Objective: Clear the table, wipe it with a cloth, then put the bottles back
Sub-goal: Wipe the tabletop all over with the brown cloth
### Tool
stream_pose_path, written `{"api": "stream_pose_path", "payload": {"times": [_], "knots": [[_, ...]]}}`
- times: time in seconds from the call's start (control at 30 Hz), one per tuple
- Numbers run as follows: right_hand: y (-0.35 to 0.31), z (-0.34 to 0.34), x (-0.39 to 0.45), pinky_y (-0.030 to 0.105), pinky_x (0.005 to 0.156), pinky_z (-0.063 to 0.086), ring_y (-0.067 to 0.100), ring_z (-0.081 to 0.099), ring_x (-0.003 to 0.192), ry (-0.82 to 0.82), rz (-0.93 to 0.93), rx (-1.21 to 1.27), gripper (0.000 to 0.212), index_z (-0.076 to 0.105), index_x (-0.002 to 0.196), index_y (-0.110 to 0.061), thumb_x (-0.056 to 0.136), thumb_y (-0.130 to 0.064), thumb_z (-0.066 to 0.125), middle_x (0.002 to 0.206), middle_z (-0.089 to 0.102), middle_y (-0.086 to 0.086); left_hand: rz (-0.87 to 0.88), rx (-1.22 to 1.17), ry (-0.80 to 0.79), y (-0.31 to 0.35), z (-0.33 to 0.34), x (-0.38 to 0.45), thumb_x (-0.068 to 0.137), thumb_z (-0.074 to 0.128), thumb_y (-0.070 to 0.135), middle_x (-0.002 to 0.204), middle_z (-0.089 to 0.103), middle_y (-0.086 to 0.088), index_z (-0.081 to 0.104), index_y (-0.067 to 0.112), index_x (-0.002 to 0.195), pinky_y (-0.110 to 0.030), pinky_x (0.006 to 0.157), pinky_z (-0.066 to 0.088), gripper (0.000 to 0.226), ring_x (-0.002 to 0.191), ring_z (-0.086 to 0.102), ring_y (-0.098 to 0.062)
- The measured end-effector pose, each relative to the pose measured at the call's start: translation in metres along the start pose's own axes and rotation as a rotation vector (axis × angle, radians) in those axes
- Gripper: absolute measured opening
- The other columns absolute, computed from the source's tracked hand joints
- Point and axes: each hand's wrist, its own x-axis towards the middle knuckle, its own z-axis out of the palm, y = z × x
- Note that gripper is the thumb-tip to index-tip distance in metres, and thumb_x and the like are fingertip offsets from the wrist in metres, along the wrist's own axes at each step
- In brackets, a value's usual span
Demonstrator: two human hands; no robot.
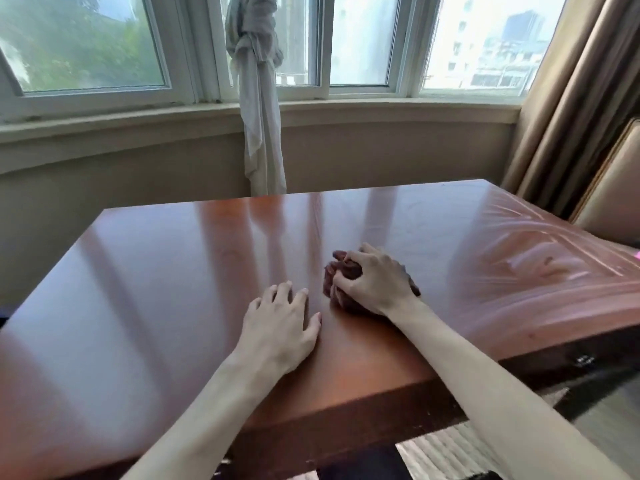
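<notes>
The left hand [280,323] lies on the glossy wooden table [156,271], fingers spread and relaxed, holding nothing. Just beside it the right hand [372,282] clutches a bunched dark cloth [341,285] — pressed to the tabletop, near the front edge.

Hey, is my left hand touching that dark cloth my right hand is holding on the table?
Apart. The head view shows a strip of bare table between the left hand and the dark cloth gripped by the right hand.

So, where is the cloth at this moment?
In the head view, the dark cloth lies bunched on the table, near its front edge, gripped under the right hand, just right of the left hand.
</notes>
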Motion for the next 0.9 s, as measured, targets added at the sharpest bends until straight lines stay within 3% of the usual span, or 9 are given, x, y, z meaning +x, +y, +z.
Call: {"api": "stream_pose_path", "payload": {"times": [0.1, 0.17, 0.27, 0.37, 0.43, 0.57, 0.63, 0.73, 0.9], "knots": [[-0.016, 0.002, -0.027, 0.038, 0.086, 0.046, 0.025, 0.059, 0.108, -0.005, 0.011, -0.043, 0.044, 0.069, 0.121, -0.039, 0.085, -0.062, 0.059, 0.107, 0.062, -0.008, -0.008, -0.075, 0.044, 0.008, 0.003, -0.036, 0.098, 0.033, 0.066, 0.164, 0.027, -0.002, 0.03, 0.026, 0.157, -0.039, 0.123, 0.022, 0.071, 0.151, 0.02, -0.02], [-0.014, -0.009, -0.079, 0.035, 0.083, 0.047, 0.017, 0.058, 0.102, -0.011, -0.086, 0.033, 0.037, 0.069, 0.109, -0.041, 0.08, -0.062, 0.06, 0.102, 0.061, -0.014, -0.009, -0.14, 0.021, 0.008, 0.006, -0.057, 0.093, 0.032, 0.077, 0.167, 0.018, 0.001, 0.023, 0.028, 0.16, -0.037, 0.126, 0.011, 0.083, 0.155, 0.01, -0.018], [0.017, -0.031, -0.095, 0.035, 0.081, 0.047, 0.014, 0.059, 0.104, -0.02, 0.015, 0.075, 0.035, 0.069, 0.099, -0.04, 0.076, -0.063, 0.059, 0.099, 0.06, -0.016, 0.019, -0.222, 0.053, 0.005, 0.004, -0.079, 0.092, 0.033, 0.078, 0.17, 0.008, 0.002, 0.019, 0.025, 0.161, -0.027, 0.122, -0.005, 0.088, 0.156, -0.001, -0.012], [0.014, -0.024, -0.056, 0.038, 0.085, 0.046, 0.027, 0.061, 0.11, 0.062, 0.187, -0.016, 0.041, 0.072, 0.114, -0.039, 0.081, -0.061, 0.062, 0.109, 0.064, -0.009, 0.019, -0.268, 0.097, -0.005, -0.004, -0.091, 0.091, 0.034, 0.078, 0.169, 0.007, 0.007, 0.016, 0.024, 0.162, -0.022, 0.118, -0.002, 0.091, 0.154, -0.002, -0.005], [-0.016, -0.01, -0.057, 0.04, 0.089, 0.049, 0.03, 0.061, 0.109, 0.064, 0.133, -0.046, 0.05, 0.071, 0.121, -0.038, 0.081, -0.063, 0.057, 0.111, 0.065, -0.005, 0.051, -0.267, 0.085, -0.013, -0.005, -0.101, 0.085, 0.03, 0.086, 0.169, 0.003, 0.009, 0.012, 0.026, 0.162, -0.019, 0.117, -0.006, 0.1, 0.153, -0.006, -0.003], [-0.03, -0.021, -0.121, 0.031, 0.08, 0.045, 0.011, 0.057, 0.098, -0.062, -0.073, 0.106, 0.037, 0.068, 0.098, -0.04, 0.075, -0.065, 0.055, 0.098, 0.059, -0.015, 0.095, -0.19, 0.063, -0.021, 0.003, -0.114, 0.074, 0.023, 0.099, 0.169, -0.006, 0.007, 0.008, 0.027, 0.163, -0.02, 0.119, -0.01, 0.116, 0.153, -0.013, -0.003], [-0.015, -0.029, -0.12, 0.031, 0.078, 0.043, 0.012, 0.059, 0.098, -0.018, 0.016, 0.13, 0.035, 0.069, 0.094, -0.039, 0.073, -0.065, 0.057, 0.097, 0.06, -0.016, 0.111, -0.153, 0.088, -0.021, 0.007, -0.113, 0.075, 0.025, 0.099, 0.169, -0.006, 0.004, 0.008, 0.024, 0.163, -0.023, 0.119, -0.011, 0.117, 0.154, -0.012, -0.006], [-0.033, -0.013, -0.083, 0.038, 0.084, 0.047, 0.027, 0.062, 0.103, 0.123, 0.155, 0.008, 0.043, 0.074, 0.107, -0.037, 0.077, -0.064, 0.059, 0.101, 0.063, -0.009, 0.132, -0.109, 0.131, -0.02, 0.011, -0.111, 0.077, 0.031, 0.096, 0.17, 0.002, 0.0, 0.014, 0.02, 0.162, -0.024, 0.118, -0.01, 0.116, 0.155, -0.006, -0.011], [-0.082, 0.0, -0.124, 0.032, 0.079, 0.047, 0.017, 0.057, 0.091, 0.039, -0.084, 0.094, 0.035, 0.07, 0.095, -0.035, 0.076, -0.063, 0.059, 0.093, 0.059, -0.012, 0.136, -0.148, 0.141, -0.022, 0.013, -0.11, 0.073, 0.036, 0.095, 0.169, 0.009, 0.0, 0.018, 0.018, 0.162, -0.022, 0.12, -0.006, 0.119, 0.155, -0.003, -0.007]]}}
